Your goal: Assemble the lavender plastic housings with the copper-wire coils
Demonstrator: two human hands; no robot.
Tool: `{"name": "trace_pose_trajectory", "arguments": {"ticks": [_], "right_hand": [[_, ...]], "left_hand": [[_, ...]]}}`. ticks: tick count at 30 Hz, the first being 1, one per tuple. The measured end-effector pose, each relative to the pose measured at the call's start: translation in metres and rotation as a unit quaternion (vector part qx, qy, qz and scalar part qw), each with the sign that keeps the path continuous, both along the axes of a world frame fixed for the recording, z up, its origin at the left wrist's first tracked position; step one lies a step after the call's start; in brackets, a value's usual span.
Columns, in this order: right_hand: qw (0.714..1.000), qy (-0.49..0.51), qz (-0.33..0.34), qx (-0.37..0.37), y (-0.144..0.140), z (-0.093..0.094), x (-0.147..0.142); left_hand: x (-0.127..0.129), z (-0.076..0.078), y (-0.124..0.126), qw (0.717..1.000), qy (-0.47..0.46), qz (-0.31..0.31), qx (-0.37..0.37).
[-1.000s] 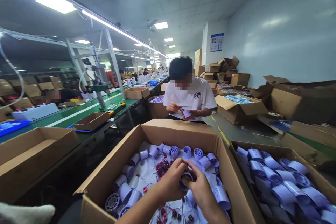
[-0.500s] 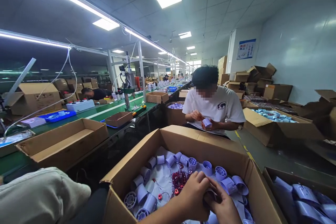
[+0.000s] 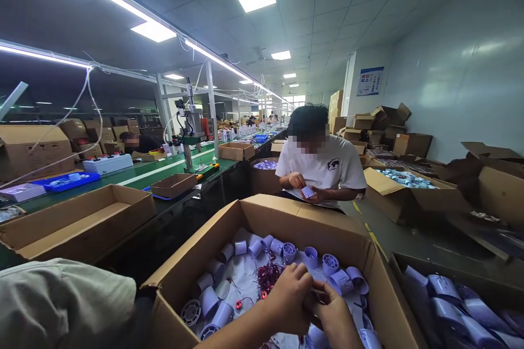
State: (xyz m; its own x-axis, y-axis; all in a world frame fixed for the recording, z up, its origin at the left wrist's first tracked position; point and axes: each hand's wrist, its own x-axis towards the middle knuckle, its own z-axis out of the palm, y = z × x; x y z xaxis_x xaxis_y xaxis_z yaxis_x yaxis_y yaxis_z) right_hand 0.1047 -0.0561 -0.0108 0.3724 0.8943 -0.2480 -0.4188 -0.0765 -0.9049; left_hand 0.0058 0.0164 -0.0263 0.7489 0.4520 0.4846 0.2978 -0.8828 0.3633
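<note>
- Far left, an empty cardboard box sits by the green desk.
- Left hand has slid slightly leftward since a moment ago, fingers curled on a small part I cannot make out.
- Right hand stays pressed against it, fingertips pinching the same piece.
- Both hover over the open carton of lilac cylinder housings; fitting looks ongoing.
- Beyond, a co-worker handles one too.

Factory assembly hall: long green conveyor line, cardboard boxes of parts.
</note>
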Motion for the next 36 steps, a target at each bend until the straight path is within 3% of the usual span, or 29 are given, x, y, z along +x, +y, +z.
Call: {"name": "trace_pose_trajectory", "arguments": {"ticks": [5,11,15,19,24,28,33,36], "right_hand": [[0.994,-0.086,-0.014,0.069,-0.002,0.012,-0.006],[0.986,-0.114,0.019,0.121,-0.013,0.030,-0.009],[0.984,-0.138,0.003,0.109,-0.014,0.029,-0.009],[0.977,-0.172,-0.043,0.120,-0.011,0.023,-0.011],[0.977,-0.159,-0.074,0.123,-0.011,0.016,-0.023],[0.981,-0.126,-0.075,0.128,-0.011,0.020,-0.027],[0.989,-0.090,-0.046,0.112,-0.013,0.030,-0.022],[0.985,-0.111,-0.079,0.110,-0.013,0.029,-0.026]], "left_hand": [[-0.008,0.023,-0.007,0.986,-0.132,-0.023,-0.099],[-0.012,0.039,-0.009,0.976,-0.180,-0.051,-0.110],[-0.013,0.041,-0.009,0.978,-0.177,-0.061,-0.091],[-0.012,0.041,-0.011,0.982,-0.176,-0.057,-0.027],[-0.009,0.038,-0.018,0.985,-0.167,-0.035,0.012],[-0.009,0.037,-0.023,0.985,-0.170,-0.007,0.017],[-0.011,0.040,-0.024,0.989,-0.147,-0.020,0.000],[-0.011,0.039,-0.023,0.989,-0.148,-0.015,-0.008]]}}
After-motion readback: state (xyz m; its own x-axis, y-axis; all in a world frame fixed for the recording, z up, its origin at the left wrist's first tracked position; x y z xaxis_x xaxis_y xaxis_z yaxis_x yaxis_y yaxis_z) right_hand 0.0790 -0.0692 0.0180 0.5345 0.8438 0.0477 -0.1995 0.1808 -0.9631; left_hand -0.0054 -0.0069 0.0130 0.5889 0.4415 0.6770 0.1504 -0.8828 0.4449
